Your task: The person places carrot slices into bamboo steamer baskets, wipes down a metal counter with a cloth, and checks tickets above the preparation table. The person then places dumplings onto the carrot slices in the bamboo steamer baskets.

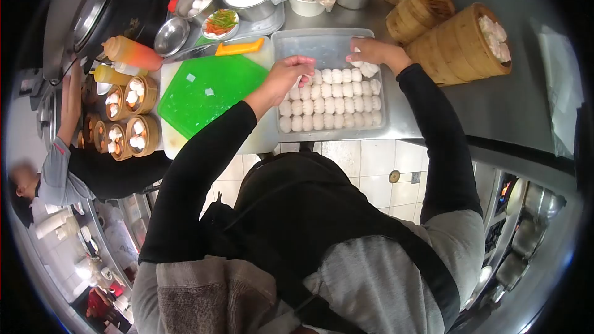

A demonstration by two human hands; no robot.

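A translucent plastic tray [309, 43] lies in front of me, with several rows of white pleated dumplings [330, 106] filling its near part. My right hand [378, 53] is closed around white dumplings [367, 68] at the tray's far right. Over the tray's left side, my left hand [286, 79] has its fingers curled together; a bit of white shows at them, too small to name. Left of the tray, a green sheet [213, 89] with two small whitish squares rests on a white cutting board [263, 136]. A yellow-handled tool [240, 47] lies at the board's far edge.
Bamboo steamers [455, 49] stand to the right, and small steamer baskets [141, 135] with food to the left. Sauce bottles [133, 52], a bowl of eggs [197, 3] and other bowls line the back. A co-worker's arm [70, 102] reaches in at far left.
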